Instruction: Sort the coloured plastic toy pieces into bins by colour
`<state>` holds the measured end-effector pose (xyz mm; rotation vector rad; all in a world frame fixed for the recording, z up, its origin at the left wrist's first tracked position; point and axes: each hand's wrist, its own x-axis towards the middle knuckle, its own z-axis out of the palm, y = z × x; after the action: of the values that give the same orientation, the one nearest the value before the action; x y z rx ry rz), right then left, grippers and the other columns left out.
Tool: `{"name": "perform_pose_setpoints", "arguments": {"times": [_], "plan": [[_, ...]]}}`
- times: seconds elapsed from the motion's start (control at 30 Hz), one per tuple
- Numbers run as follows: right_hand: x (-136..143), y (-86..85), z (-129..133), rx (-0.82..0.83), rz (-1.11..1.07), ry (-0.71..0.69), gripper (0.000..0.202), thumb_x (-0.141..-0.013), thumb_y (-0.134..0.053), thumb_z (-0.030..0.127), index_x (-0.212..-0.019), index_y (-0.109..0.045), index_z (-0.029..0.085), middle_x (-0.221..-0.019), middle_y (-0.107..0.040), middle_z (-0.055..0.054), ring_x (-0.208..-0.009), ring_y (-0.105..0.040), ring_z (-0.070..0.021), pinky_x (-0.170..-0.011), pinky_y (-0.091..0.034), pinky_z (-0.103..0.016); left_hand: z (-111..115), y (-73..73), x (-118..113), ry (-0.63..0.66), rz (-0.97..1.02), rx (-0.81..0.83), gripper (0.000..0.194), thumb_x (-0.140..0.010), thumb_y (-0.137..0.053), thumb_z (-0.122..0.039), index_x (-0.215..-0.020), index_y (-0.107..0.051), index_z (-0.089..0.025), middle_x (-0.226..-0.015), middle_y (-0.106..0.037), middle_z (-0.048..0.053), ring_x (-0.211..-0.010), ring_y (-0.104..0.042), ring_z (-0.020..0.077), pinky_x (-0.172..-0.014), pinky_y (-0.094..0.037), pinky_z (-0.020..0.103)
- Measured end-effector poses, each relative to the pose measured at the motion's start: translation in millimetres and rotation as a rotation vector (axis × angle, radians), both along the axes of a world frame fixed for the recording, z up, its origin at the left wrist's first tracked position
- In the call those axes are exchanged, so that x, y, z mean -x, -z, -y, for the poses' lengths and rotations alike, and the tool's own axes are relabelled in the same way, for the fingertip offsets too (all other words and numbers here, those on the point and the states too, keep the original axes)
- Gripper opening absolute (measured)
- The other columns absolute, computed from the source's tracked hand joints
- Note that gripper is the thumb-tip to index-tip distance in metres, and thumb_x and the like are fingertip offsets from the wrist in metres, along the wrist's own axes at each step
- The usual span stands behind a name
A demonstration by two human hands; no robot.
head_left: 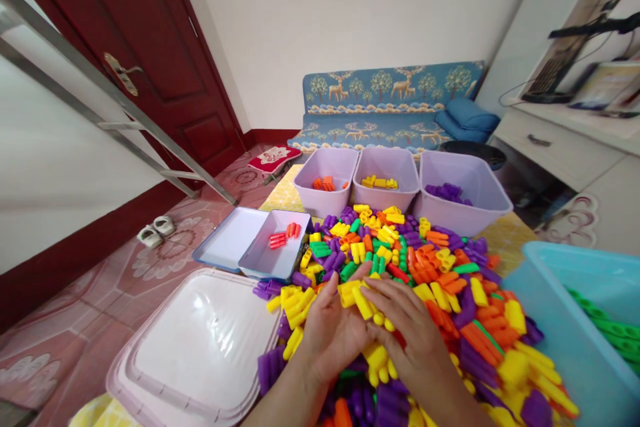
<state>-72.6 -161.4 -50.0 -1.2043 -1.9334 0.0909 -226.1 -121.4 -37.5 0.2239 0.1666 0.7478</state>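
Over a large heap of colored plastic building blocks (420, 260), my left hand (335, 330) is cupped, palm up. Several yellow blocks (364, 303) lie in it. My right hand (413, 317) curls over those same yellow blocks from the other side, its fingers pressed on them. Purple, orange, green, red and yellow pieces lie all around and beneath both hands. More yellow blocks (379, 361) show just below the palms. The ends of some of the held pieces are hidden by my right fingers.
Behind the heap stand three lilac bins holding orange blocks (325, 183), yellow blocks (380, 182) and purple blocks (449, 193). Left is a small box (255, 260) with red blocks (285, 235), near stacked lids (200, 340). A blue tub (555, 320) on the right contains green blocks (610, 323).
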Motion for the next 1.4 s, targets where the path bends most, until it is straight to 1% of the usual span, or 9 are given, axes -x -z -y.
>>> {"name": "perform_pose_setpoints", "arguments": {"times": [0.1, 0.23, 0.37, 0.53, 0.73, 1.0, 1.17, 1.27, 1.4], "plan": [[-1.6, -1.8, 0.5, 0.021, -0.102, 0.073, 0.032, -0.089, -0.052, 0.019, -0.119, -0.059, 0.027, -0.115, -0.066, -0.003, -0.11, -0.057, -0.0214, -0.094, -0.049, -0.039, 1.2, -0.8, -0.6, 0.015, 0.005, 0.03, 0.057, -0.092, -0.038, -0.051, -0.136, -0.047, -0.015, -0.133, -0.054, 0.014, -0.115, -0.055, 0.0226, -0.099, -0.037, 0.034], [-1.6, -5.6, 5.1, 0.129, -0.252, 0.205, 0.025, -0.09, -0.053, 0.026, -0.113, -0.063, 0.028, -0.111, -0.068, -0.002, -0.105, -0.061, -0.0208, -0.09, -0.051, -0.035, 2.0, -3.1, -1.4, 0.004, -0.016, -0.002, 0.056, -0.093, -0.035, -0.051, -0.135, -0.048, -0.017, -0.131, -0.056, 0.012, -0.11, -0.058, 0.0222, -0.104, -0.034, 0.04], [-1.5, -9.3, 10.4, 0.258, -0.447, 0.373, 0.031, -0.088, -0.054, 0.038, -0.116, -0.062, 0.027, -0.114, -0.068, -0.003, -0.101, -0.064, -0.0224, -0.087, -0.052, -0.035, 1.6, -5.1, -1.3, 0.01, -0.029, -0.054, 0.06, -0.091, -0.035, -0.057, -0.135, -0.049, -0.018, -0.135, -0.053, 0.014, -0.119, -0.053, 0.0269, -0.106, -0.032, 0.046], [-1.8, -12.7, 11.9, 0.296, -0.641, 0.503, 0.04, -0.085, -0.056, 0.044, -0.119, -0.06, 0.023, -0.114, -0.068, -0.005, -0.104, -0.063, -0.023, -0.089, -0.051, -0.034, 0.7, -5.9, -0.5, 0.015, -0.029, -0.08, 0.063, -0.089, -0.037, -0.058, -0.138, -0.044, -0.019, -0.144, -0.043, 0.014, -0.129, -0.044, 0.0323, -0.106, -0.03, 0.051], [-1.1, -14.0, 13.2, 0.282, -0.717, 0.527, 0.042, -0.082, -0.059, 0.044, -0.118, -0.061, 0.022, -0.111, -0.068, -0.005, -0.101, -0.063, -0.0228, -0.09, -0.05, -0.035, 0.0, -4.7, 0.4, 0.007, -0.054, -0.088, 0.068, -0.086, -0.04, -0.061, -0.14, -0.039, -0.021, -0.144, -0.043, 0.015, -0.133, -0.038, 0.035, -0.106, -0.027, 0.056], [2.7, -13.9, 16.3, 0.212, -0.762, 0.53, 0.041, -0.083, -0.06, 0.041, -0.119, -0.061, 0.024, -0.116, -0.066, -0.005, -0.103, -0.062, -0.0233, -0.092, -0.048, -0.037, 1.0, -6.8, 0.8, 0.017, 0.005, -0.07, 0.062, -0.088, -0.039, -0.057, -0.137, -0.045, -0.02, -0.145, -0.042, 0.013, -0.135, -0.035, 0.0351, -0.107, -0.026, 0.057], [0.0, -12.4, 12.6, 0.267, -0.732, 0.574, 0.042, -0.082, -0.059, 0.043, -0.118, -0.062, 0.022, -0.109, -0.068, -0.006, -0.101, -0.062, -0.0243, -0.09, -0.048, -0.038, 1.8, -8.4, 1.0, 0.004, -0.001, -0.063, 0.062, -0.087, -0.042, -0.055, -0.136, -0.047, -0.017, -0.145, -0.042, 0.014, -0.135, -0.035, 0.0357, -0.108, -0.027, 0.056], [-2.9, -8.4, 9.4, 0.288, -0.743, 0.573, 0.044, -0.081, -0.059, 0.044, -0.118, -0.061, 0.021, -0.109, -0.068, -0.007, -0.1, -0.063, -0.0248, -0.089, -0.049, -0.039, 2.8, -6.6, -0.1, -0.047, -0.047, -0.074, 0.056, -0.087, -0.047, -0.046, -0.135, -0.049, -0.017, -0.143, -0.045, 0.013, -0.134, -0.038, 0.0338, -0.11, -0.027, 0.053], [-5.5, -5.5, 6.9, 0.37, -0.677, 0.501, 0.041, -0.082, -0.058, 0.045, -0.115, -0.062, 0.021, -0.11, -0.068, -0.009, -0.102, -0.063, -0.0267, -0.091, -0.048, -0.043, 5.0, -0.5, -6.0, -0.24, -0.23, -0.169, 0.051, -0.081, -0.06, -0.024, -0.132, -0.053, -0.02, -0.137, -0.053, 0.01, -0.129, -0.046, 0.0292, -0.112, -0.028, 0.046]]}}
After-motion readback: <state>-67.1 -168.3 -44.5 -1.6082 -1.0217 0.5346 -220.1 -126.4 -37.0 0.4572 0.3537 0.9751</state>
